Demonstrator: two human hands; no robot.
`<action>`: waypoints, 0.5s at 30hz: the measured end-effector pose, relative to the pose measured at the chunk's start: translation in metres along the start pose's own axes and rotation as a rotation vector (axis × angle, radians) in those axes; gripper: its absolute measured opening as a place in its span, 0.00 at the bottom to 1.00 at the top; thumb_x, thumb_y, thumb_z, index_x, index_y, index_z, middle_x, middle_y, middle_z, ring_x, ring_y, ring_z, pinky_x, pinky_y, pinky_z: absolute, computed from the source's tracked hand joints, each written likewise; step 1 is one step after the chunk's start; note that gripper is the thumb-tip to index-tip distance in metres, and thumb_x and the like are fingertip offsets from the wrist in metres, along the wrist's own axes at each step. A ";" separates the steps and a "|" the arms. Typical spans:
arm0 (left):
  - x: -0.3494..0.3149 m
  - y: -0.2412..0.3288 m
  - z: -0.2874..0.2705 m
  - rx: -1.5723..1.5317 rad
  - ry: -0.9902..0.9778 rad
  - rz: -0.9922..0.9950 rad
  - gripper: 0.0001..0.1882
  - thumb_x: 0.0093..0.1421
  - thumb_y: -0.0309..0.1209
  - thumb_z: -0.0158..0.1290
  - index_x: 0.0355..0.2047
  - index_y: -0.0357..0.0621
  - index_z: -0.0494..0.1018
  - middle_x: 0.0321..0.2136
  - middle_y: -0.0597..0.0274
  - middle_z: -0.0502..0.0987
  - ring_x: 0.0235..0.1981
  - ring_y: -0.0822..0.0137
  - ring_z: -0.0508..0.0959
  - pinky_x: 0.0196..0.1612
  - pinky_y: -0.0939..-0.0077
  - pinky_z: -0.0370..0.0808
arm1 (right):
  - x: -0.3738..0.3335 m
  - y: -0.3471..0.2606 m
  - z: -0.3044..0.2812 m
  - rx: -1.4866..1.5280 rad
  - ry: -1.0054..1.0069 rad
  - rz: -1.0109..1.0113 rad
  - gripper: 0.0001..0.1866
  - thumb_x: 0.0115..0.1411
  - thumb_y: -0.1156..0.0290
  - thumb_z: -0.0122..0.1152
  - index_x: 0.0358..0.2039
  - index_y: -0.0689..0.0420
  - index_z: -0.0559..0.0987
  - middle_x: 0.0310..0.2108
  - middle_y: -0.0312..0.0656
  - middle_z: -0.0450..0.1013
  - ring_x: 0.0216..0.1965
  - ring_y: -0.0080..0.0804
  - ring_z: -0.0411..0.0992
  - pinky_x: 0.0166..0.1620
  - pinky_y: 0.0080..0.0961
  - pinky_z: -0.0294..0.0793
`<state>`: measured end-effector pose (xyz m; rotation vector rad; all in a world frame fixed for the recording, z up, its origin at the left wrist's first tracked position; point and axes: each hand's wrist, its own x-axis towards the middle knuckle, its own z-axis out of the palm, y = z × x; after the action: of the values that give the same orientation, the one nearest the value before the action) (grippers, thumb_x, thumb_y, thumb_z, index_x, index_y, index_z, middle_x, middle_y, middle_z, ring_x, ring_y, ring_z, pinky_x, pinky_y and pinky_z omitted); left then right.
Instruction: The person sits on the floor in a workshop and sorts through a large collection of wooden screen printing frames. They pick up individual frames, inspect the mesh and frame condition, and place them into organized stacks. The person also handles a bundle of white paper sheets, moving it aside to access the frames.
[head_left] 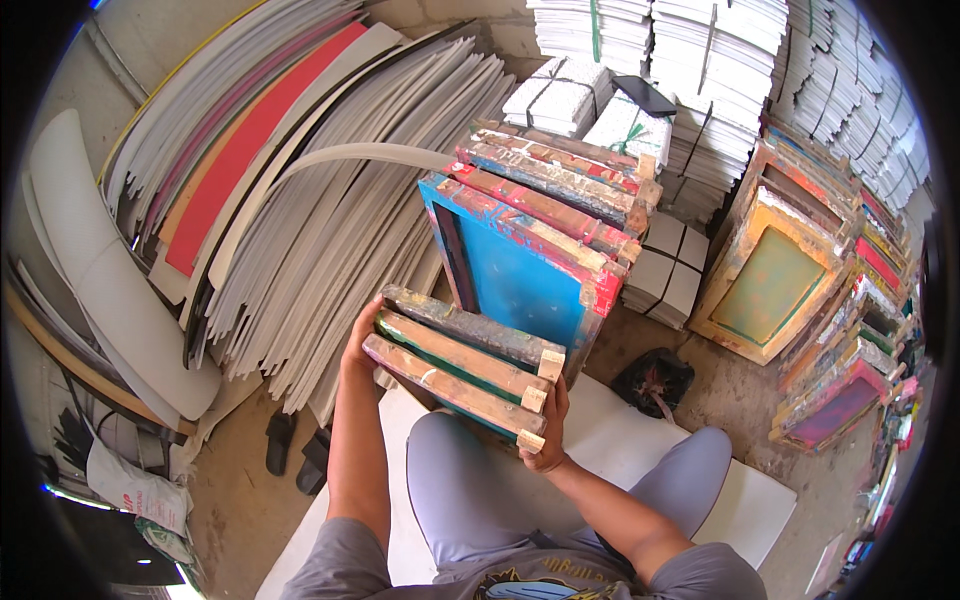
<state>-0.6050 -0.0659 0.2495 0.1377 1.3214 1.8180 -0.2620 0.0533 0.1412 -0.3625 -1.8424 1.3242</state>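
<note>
Three paint-stained wooden screen-printing frames (462,352) stand on edge side by side in front of me, above my lap. My left hand (362,338) wraps round their left ends. At the right ends, my right hand (547,430) grips the sides, its fingers partly hidden behind the wood. Small wooden blocks (533,398) stick out at the frames' right corners. Just beyond them leans a larger frame with blue mesh (515,262), its edges smeared with red and blue. More stained frames (560,172) are stacked behind that one.
Curved sheets (350,230) lean in a thick row at left, with a red sheet (255,150) among them. Tied paper stacks (720,60) rise at the back. More frames (770,285) lean at right. A black plastic bag (655,380) and dark sandals (281,440) lie on the floor.
</note>
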 end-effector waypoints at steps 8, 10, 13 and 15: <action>0.050 0.023 0.035 0.059 -0.125 -0.020 0.25 0.65 0.52 0.55 0.47 0.42 0.78 0.39 0.53 0.84 0.36 0.57 0.84 0.43 0.59 0.82 | 0.035 0.024 -0.006 -0.197 0.123 -0.053 0.62 0.60 0.22 0.38 0.71 0.73 0.49 0.71 0.68 0.42 0.74 0.62 0.37 0.72 0.54 0.38; 0.070 0.030 0.043 0.105 -0.186 0.002 0.26 0.65 0.53 0.55 0.47 0.42 0.78 0.38 0.54 0.84 0.36 0.57 0.84 0.43 0.59 0.82 | 0.045 0.029 -0.002 -0.254 0.188 -0.058 0.61 0.62 0.23 0.33 0.70 0.73 0.49 0.71 0.68 0.44 0.73 0.64 0.40 0.71 0.57 0.39; 0.104 0.031 0.063 0.140 -0.140 -0.021 0.30 0.65 0.58 0.53 0.46 0.41 0.78 0.39 0.52 0.83 0.36 0.58 0.83 0.43 0.58 0.81 | 0.048 0.032 -0.004 -0.462 0.204 -0.012 0.63 0.60 0.21 0.31 0.69 0.74 0.50 0.70 0.68 0.45 0.71 0.65 0.44 0.69 0.57 0.42; 0.125 0.025 0.056 0.137 -0.080 0.024 0.33 0.65 0.62 0.50 0.42 0.39 0.78 0.37 0.50 0.82 0.36 0.57 0.82 0.43 0.59 0.80 | 0.048 0.025 -0.002 -0.471 0.222 -0.023 0.60 0.61 0.24 0.35 0.71 0.72 0.49 0.71 0.68 0.44 0.72 0.64 0.43 0.70 0.55 0.42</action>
<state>-0.6677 0.0587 0.2472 0.2987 1.3921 1.7233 -0.2964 0.0955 0.1412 -0.7023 -1.9448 0.7844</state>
